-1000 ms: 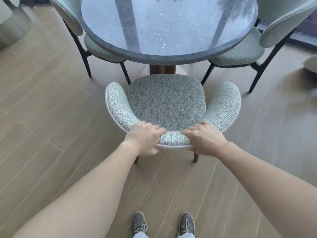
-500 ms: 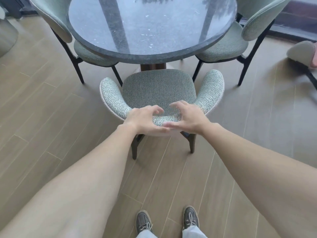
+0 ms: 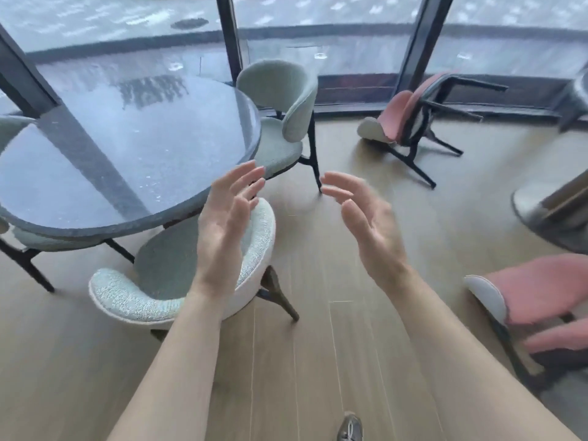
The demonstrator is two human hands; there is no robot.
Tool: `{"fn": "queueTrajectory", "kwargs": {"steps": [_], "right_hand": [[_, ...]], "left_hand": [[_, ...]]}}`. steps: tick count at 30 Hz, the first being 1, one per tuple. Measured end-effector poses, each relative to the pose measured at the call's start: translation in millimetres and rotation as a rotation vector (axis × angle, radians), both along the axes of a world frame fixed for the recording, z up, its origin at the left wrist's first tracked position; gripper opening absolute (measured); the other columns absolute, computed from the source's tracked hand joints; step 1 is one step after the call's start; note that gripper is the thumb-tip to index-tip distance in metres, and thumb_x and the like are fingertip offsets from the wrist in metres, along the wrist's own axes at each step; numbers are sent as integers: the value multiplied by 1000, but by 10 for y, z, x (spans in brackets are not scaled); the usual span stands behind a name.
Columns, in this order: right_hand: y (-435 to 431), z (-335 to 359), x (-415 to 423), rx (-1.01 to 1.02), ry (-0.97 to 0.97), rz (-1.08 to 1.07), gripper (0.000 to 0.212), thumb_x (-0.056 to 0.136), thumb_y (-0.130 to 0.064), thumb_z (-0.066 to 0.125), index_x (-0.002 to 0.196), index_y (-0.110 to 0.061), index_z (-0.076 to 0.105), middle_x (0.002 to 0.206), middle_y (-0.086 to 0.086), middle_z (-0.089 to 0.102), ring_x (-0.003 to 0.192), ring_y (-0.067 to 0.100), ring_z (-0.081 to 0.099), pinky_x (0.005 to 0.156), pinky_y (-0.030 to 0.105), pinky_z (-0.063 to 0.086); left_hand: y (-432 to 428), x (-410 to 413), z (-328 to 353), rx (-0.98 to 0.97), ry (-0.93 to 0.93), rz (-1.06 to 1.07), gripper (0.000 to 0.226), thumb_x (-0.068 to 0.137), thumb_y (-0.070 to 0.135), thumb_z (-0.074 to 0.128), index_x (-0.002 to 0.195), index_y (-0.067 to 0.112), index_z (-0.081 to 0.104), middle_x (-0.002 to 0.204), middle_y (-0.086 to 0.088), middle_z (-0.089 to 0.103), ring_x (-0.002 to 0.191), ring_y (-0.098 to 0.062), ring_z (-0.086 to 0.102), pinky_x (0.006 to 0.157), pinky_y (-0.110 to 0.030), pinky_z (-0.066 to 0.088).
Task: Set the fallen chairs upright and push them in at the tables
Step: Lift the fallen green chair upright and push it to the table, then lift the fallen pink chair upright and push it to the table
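Observation:
A green upholstered chair point(image 3: 133, 294) stands upright, its seat tucked under the round dark stone table point(image 3: 127, 148). My left hand point(image 3: 222, 224) hovers above its backrest, fingers spread, touching nothing. My right hand point(image 3: 366, 224) floats open over bare floor to the right, palm facing left. At the back right, a pink chair point(image 3: 410, 116) lies tipped on its side by the window, black legs pointing right. A second pink chair point(image 3: 541, 291) stands at the right edge.
Another green chair point(image 3: 286, 100) stands pushed in at the table's far side, and part of one more shows at the left. A second table's base point(image 3: 547, 211) is at the right. Windows with dark frames line the back. Wooden floor lies open between the tables.
Both hands have let go of the green chair's backrest and lifted, fingers spread. The view has swung up and to the right, bringing the fallen pink chair into sight.

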State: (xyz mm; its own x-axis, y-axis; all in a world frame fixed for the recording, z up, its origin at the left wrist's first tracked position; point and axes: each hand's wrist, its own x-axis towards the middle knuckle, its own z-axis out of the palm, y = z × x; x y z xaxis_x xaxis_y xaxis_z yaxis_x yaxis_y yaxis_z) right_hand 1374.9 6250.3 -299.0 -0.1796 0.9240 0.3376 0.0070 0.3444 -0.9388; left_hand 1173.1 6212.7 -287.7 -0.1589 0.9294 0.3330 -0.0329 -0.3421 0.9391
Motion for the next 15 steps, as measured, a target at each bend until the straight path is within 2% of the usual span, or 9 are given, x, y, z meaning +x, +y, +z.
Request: {"fn": "queueTrajectory", "kwargs": {"steps": [4, 7, 11, 15], "right_hand": [[-157, 320, 795, 68, 23, -105, 83, 88, -81, 55, 143, -19, 58, 142, -2, 66, 132, 21, 64, 107, 25, 48], [-133, 443, 1250, 104, 57, -151, 80, 89, -78, 58, 144, -21, 57, 144, -1, 65, 133, 24, 64, 109, 30, 48], [-17, 577, 1750, 86, 70, -210, 72, 88, -79, 58, 141, -30, 57, 143, -4, 65, 131, 23, 65, 104, 26, 50], [118, 624, 2175, 77, 85, -299, 81, 87, -80, 58, 141, -20, 57, 143, 2, 65, 128, 23, 67, 102, 23, 50]], "left_hand": [[151, 708, 372, 49, 48, -146, 78, 85, 84, 58, 139, 28, 55, 147, -3, 63, 140, -24, 58, 119, -50, 42], [331, 1144, 504, 83, 48, -217, 78, 86, 83, 58, 139, 26, 55, 146, -6, 63, 139, -25, 59, 118, -51, 44], [631, 1694, 599, 121, 63, -296, 74, 88, 79, 59, 140, 25, 56, 145, -5, 65, 139, -28, 59, 117, -56, 44], [945, 2221, 650, 121, 52, -357, 77, 88, 79, 58, 141, 23, 55, 145, -7, 65, 138, -29, 60, 116, -56, 46]]}}
